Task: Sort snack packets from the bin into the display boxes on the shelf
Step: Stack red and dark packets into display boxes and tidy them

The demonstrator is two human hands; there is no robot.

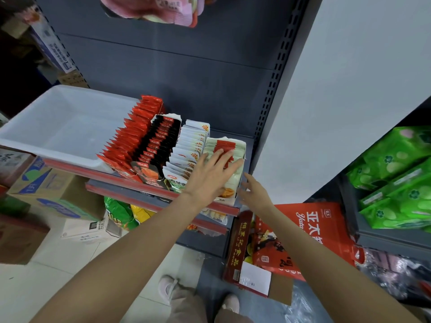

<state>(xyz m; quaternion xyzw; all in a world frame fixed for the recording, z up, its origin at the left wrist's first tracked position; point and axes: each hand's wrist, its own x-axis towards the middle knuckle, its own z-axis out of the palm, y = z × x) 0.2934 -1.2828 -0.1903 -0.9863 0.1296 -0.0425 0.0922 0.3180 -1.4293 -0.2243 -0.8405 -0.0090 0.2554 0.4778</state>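
Four display boxes of snack packets stand side by side on the grey shelf (163, 199). From left they hold red packets (133, 136), black-and-red packets (158, 141), white packets marked 20% (191, 145) and cream-and-red packets (229, 143). My left hand (210, 173) lies flat with straight fingers on top of the cream-and-red packets in the rightmost box. My right hand (254, 192) hovers open just beside that box's front right corner. The white plastic bin (63, 127) sits on the shelf to the left and shows no packets inside.
A white wall panel (338, 89) rises right of the shelf. Green packs (396, 178) fill a shelf at the far right. Red bags and a red carton (303, 241) lie on the floor below, cardboard boxes (53, 194) stand at the left.
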